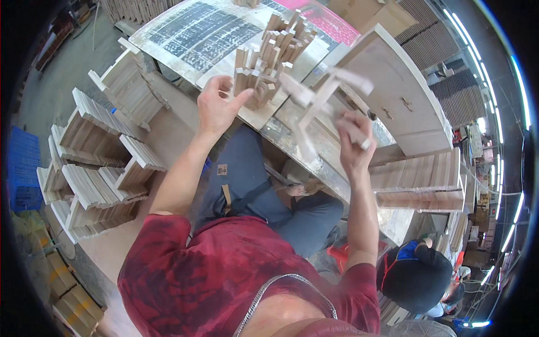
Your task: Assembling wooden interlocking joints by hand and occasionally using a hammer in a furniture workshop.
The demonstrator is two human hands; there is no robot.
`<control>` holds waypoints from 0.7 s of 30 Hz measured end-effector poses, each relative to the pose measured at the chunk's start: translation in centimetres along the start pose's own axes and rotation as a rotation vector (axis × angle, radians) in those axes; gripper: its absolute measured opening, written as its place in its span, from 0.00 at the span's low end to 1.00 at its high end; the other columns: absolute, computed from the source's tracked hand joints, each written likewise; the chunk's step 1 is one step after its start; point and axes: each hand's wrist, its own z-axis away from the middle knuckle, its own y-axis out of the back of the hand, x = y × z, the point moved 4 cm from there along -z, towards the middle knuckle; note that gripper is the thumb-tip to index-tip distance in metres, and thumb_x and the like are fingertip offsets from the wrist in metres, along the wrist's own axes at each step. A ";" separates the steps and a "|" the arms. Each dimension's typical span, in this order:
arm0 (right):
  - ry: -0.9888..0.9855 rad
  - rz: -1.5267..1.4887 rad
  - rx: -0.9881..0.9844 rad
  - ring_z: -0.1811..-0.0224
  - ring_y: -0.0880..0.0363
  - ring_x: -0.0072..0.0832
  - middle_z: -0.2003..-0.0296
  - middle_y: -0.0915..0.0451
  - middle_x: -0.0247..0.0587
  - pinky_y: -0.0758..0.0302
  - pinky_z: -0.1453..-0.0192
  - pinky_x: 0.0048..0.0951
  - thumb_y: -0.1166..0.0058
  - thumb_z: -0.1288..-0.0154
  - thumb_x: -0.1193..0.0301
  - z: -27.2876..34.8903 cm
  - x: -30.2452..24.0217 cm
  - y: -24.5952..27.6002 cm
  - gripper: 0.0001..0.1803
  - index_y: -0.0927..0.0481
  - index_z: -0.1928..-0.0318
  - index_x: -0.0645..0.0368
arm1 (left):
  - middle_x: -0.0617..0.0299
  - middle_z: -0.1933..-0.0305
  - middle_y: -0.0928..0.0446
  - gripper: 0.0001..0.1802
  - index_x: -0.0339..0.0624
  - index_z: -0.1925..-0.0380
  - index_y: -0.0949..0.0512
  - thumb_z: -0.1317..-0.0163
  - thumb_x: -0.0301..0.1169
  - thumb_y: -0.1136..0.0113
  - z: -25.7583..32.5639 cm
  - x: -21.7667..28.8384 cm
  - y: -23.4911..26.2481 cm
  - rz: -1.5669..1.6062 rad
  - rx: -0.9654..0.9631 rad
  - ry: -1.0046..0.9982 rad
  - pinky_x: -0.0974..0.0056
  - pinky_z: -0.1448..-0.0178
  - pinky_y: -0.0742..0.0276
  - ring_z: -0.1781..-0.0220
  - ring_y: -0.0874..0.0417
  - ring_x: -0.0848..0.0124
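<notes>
My left hand (216, 109) is raised beside a cluster of upright wooden sticks (274, 53) on the worktable. Its thumb and fingers are spread, and nothing shows between them. My right hand (355, 151) is closed on a pale wooden frame (319, 108) made of crossed bars, held above the table edge. Motion blurs the frame, so its joints are hard to make out. The sticks stand packed close together, their square ends facing up.
The worktable (185, 31) has dark printed sheeting and a pink sheet (331, 19). A pale wooden panel (387, 84) leans at the right, above stacked boards (418, 171). More stacked wooden parts (101, 151) are at my left. A person in dark clothing (418, 275) is at lower right.
</notes>
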 end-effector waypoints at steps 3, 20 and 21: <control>-0.130 -0.189 -0.041 0.59 0.16 0.32 0.58 0.16 0.42 0.20 0.52 0.32 0.36 0.31 0.74 -6.9 1.2 -3.7 0.08 0.17 0.55 0.63 | 0.41 0.47 0.19 0.44 0.26 0.40 0.27 0.49 0.47 0.20 -1.0 -5.1 -0.2 -0.466 0.311 -0.172 0.54 0.42 0.18 0.45 0.16 0.52; -0.374 -0.496 -0.434 0.66 0.26 0.15 0.66 0.20 0.28 0.28 0.63 0.23 0.36 0.28 0.71 -12.8 7.4 -13.2 0.08 0.19 0.55 0.61 | 0.45 0.58 0.17 0.31 0.32 0.49 0.22 0.51 0.39 0.22 -5.4 -8.9 0.3 -0.356 -0.065 -0.082 0.54 0.48 0.19 0.55 0.14 0.51; -0.375 -0.494 -0.438 0.66 0.26 0.15 0.66 0.20 0.28 0.28 0.63 0.23 0.36 0.28 0.71 -12.7 7.3 -13.2 0.08 0.19 0.55 0.61 | 0.45 0.58 0.17 0.31 0.32 0.49 0.22 0.51 0.39 0.22 -5.3 -8.9 0.3 -0.354 -0.064 -0.079 0.54 0.48 0.19 0.55 0.14 0.51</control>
